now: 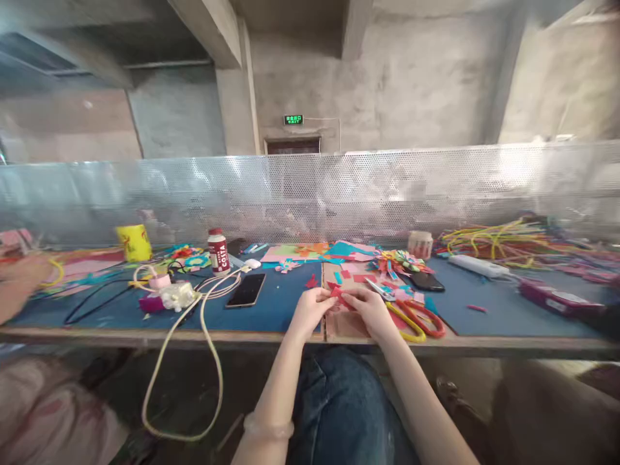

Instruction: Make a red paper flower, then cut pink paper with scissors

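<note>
Between my two hands, just above the table's front part, is a small piece of red paper (pixel 338 294). My left hand (pixel 312 311) pinches its left side, and my right hand (pixel 371 310) grips it from the right with bent fingers. A red paper star shape (pixel 312 281) lies on the blue table just beyond my left hand. Right beside my right hand rest scissors with red and yellow handles (pixel 426 318), their blades pointing away to the left. Red and blue paper scraps (pixel 363 278) lie on the brown board under my hands.
Left of my hands lie a black phone (pixel 246 290) and a white cable (pixel 208 323) hanging over the edge. A Costa bottle (pixel 218 252) and a yellow cup (pixel 134 243) stand farther back. Another phone (pixel 426 281) and a power strip (pixel 479 266) are right. A person's hand (pixel 22 278) shows far left.
</note>
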`<move>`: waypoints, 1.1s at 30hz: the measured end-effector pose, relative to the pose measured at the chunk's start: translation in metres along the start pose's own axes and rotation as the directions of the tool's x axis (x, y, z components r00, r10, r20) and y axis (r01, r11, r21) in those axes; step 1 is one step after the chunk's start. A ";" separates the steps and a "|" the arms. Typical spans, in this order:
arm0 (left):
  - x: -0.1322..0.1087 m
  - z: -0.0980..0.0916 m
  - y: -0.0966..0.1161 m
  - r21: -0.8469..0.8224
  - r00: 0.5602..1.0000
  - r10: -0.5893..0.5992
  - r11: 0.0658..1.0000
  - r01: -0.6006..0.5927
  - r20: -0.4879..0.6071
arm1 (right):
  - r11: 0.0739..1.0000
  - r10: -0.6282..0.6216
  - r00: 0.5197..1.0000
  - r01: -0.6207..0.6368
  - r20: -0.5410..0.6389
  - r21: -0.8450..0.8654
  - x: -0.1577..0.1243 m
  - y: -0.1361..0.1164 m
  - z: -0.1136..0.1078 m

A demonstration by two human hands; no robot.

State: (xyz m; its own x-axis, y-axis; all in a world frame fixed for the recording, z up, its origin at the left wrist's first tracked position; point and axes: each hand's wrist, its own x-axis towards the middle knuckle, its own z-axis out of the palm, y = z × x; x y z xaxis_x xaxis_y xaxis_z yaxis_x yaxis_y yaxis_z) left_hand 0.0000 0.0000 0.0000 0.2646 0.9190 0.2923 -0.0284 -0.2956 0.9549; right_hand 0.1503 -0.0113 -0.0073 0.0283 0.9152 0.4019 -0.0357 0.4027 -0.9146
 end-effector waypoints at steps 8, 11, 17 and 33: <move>-0.001 0.002 0.005 -0.021 1.000 -0.019 1.000 0.019 -0.007 | 1.000 0.026 1.000 -0.026 -0.017 0.002 -0.002 -0.001 -0.001; -0.001 0.002 0.006 -0.032 1.000 -0.023 0.999 0.023 -0.009 | 0.999 0.034 0.999 -0.033 -0.018 0.012 -0.003 -0.004 0.000; 0.000 0.002 0.005 -0.047 0.999 -0.028 0.999 0.027 -0.017 | 0.999 0.044 0.999 -0.044 -0.032 0.003 -0.004 -0.007 0.001; -0.001 0.003 0.007 -0.064 0.999 -0.025 0.998 0.022 -0.038 | 0.999 0.043 0.999 -0.044 -0.020 -0.031 -0.006 -0.013 0.003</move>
State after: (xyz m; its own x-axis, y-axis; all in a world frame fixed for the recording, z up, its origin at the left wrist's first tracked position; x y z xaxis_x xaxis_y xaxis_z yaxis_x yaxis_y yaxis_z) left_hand 0.0022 -0.0039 0.0060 0.2289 0.9352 0.2703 -0.0845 -0.2575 0.9626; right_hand 0.1480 -0.0225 0.0024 0.0462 0.9314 0.3610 -0.0060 0.3617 -0.9323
